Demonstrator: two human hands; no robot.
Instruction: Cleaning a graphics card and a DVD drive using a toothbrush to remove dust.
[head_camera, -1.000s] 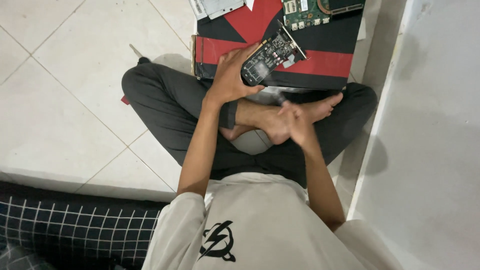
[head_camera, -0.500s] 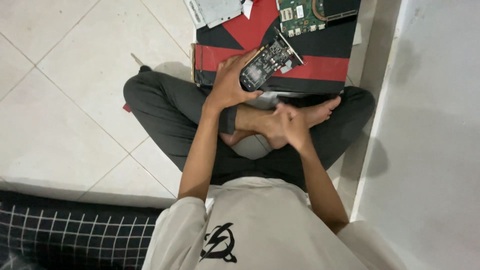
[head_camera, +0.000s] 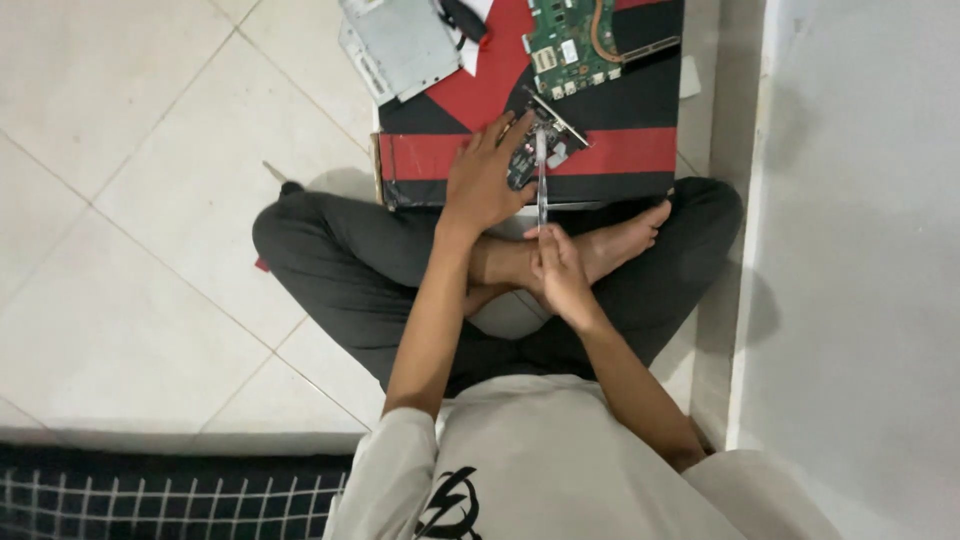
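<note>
Sitting cross-legged on the tiled floor (head_camera: 150, 200), close beside a pale wall (head_camera: 860, 250), the person works over a flat red-and-black box (head_camera: 640, 110) that lies just past the knees and serves as a bench.

The box is shut, so what is in it cannot be told. On its lid lie three things. A grey metal tray (head_camera: 400, 45) rests tilted at the far left corner, partly overhanging the floor, and it looks empty from here. A green board (head_camera: 570, 45) with a copper pipe sits at the far edge. A small card (head_camera: 560, 140) lies at the near edge.

The left hand (head_camera: 485, 180) lies spread over the card's left end, fingers apart and pressing it down onto the lid instead of closing round it. The right hand (head_camera: 560, 275), above the crossed feet, is clamped on the handle of a screwdriver (head_camera: 542, 190). Its thin shaft points away from the body, and its tip meets the card near the metal bracket.

The step in hand looks like working a screw on the card, though the screw itself is too small to make out. The next move calls for the tip to sit square in the head, and for the left hand to hold the card flat so it does not skate on the smooth lid.
</note>
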